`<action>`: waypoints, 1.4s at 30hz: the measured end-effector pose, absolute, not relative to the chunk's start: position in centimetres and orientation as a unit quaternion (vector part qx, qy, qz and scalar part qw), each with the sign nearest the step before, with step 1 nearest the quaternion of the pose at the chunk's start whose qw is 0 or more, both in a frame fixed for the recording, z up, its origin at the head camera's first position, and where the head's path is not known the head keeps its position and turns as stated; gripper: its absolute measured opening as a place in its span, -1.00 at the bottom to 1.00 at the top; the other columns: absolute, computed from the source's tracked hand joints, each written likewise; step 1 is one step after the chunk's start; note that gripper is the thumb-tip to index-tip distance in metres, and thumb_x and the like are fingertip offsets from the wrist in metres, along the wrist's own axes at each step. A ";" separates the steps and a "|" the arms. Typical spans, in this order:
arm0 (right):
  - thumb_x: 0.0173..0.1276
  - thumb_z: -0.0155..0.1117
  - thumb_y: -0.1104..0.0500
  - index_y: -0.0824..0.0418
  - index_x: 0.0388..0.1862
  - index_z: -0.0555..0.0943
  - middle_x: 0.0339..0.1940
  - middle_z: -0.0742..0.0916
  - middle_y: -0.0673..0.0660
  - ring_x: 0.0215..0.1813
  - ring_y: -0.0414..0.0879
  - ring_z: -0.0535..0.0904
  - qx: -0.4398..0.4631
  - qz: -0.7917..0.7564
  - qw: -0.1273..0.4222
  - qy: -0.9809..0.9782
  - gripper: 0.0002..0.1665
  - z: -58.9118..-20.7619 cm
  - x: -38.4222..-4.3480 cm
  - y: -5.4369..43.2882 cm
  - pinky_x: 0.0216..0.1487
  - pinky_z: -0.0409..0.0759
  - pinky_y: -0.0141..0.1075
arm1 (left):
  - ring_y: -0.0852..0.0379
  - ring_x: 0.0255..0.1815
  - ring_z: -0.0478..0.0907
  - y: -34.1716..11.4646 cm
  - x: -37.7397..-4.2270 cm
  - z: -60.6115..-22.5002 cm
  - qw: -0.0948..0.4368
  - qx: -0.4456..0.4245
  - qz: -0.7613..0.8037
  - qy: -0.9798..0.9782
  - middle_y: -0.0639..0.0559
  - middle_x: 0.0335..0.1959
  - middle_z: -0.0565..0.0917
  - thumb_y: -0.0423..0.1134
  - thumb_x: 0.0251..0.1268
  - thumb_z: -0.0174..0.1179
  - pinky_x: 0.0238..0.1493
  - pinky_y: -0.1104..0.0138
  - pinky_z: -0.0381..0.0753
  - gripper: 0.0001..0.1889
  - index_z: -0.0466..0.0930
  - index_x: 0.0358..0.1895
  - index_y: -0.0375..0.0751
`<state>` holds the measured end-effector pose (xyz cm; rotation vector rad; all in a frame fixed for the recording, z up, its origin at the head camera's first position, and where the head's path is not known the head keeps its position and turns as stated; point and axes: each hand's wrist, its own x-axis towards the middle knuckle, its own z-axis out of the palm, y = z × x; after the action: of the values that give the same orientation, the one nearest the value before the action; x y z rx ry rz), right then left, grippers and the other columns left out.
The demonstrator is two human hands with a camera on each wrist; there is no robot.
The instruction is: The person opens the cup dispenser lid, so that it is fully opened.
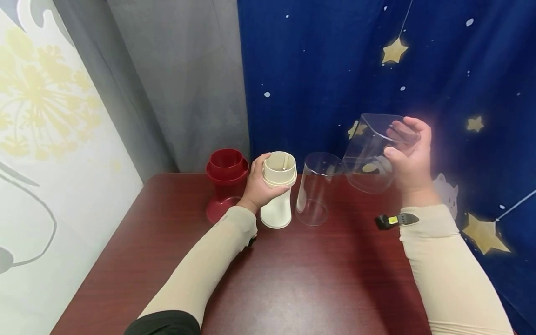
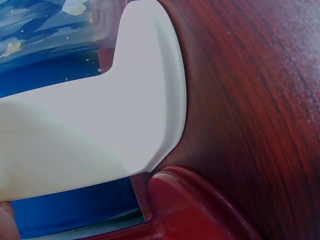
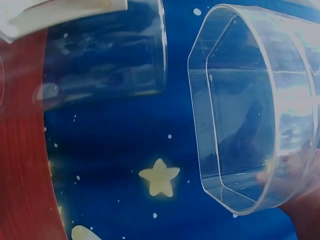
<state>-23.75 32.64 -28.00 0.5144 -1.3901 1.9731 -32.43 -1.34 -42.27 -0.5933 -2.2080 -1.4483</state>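
Note:
My left hand [image 1: 258, 188] grips a cream plastic stand [image 1: 277, 209] just below its round open collar, thumb across the front. The stand is upright on the table, its flared foot [image 2: 150, 90] large in the left wrist view. My right hand [image 1: 412, 160] holds a clear plastic container [image 1: 368, 144] in the air at the right, tilted. In the right wrist view its open mouth shows a rounded rim with one flat side, and fingers [image 3: 285, 172] curl at its far end. Between the hands a clear cylinder [image 1: 316, 195] stands upright on the table.
A dark red stand [image 1: 226, 179] of similar shape stands left of the cream one, partly behind my left hand. The reddish wooden table [image 1: 293, 274] ends at a blue starry curtain [image 1: 310, 83] and a grey curtain [image 1: 188, 93].

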 end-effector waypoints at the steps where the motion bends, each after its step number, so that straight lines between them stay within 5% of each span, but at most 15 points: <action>1: -0.12 0.51 0.51 0.18 0.26 0.47 0.21 0.69 0.26 0.26 0.07 0.63 0.193 0.755 0.332 -0.531 -0.12 -28.1 -23.7 32.8 0.30 0.62 -0.31 | -0.05 0.36 0.48 -1.3 -32.4 -42.3 0.216 -0.215 -0.522 -0.797 -0.02 0.51 0.33 -0.11 -0.22 0.74 0.37 0.06 0.60 0.16 0.20 0.55 0.16; 20: -0.04 0.39 0.61 0.20 0.22 0.45 0.17 0.71 0.22 0.25 0.01 0.64 0.186 0.768 0.326 -0.518 -0.19 -30.2 -23.4 34.4 0.19 0.65 -0.36 | -0.05 0.36 0.48 -1.4 -32.4 -42.5 0.220 -0.217 -0.522 -0.795 -0.02 0.51 0.34 -0.12 -0.23 0.75 0.38 0.06 0.59 0.16 0.21 0.54 0.16; 33: 0.06 0.20 0.64 0.10 0.29 0.40 0.27 0.65 0.11 0.38 -0.02 0.53 0.118 0.723 0.312 -0.605 -0.17 -32.9 -23.7 35.5 0.16 0.64 -0.48 | -0.05 0.35 0.47 -1.3 -32.4 -42.4 0.221 -0.221 -0.520 -0.795 -0.01 0.50 0.33 -0.12 -0.22 0.74 0.36 0.07 0.60 0.16 0.20 0.54 0.16; 42: 0.14 0.24 0.64 0.08 0.35 0.34 0.32 0.58 0.08 0.51 0.05 0.43 0.085 0.704 0.297 -0.639 -0.15 -35.3 -24.2 35.9 0.16 0.62 -0.53 | -0.05 0.36 0.48 -1.4 -32.5 -42.5 0.221 -0.222 -0.523 -0.793 -0.02 0.51 0.33 -0.13 -0.22 0.74 0.37 0.07 0.59 0.16 0.20 0.54 0.15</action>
<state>-24.24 35.85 -35.28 0.2256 -1.6995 1.8723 -32.55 -1.45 -42.49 -0.6149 -2.1911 -1.4454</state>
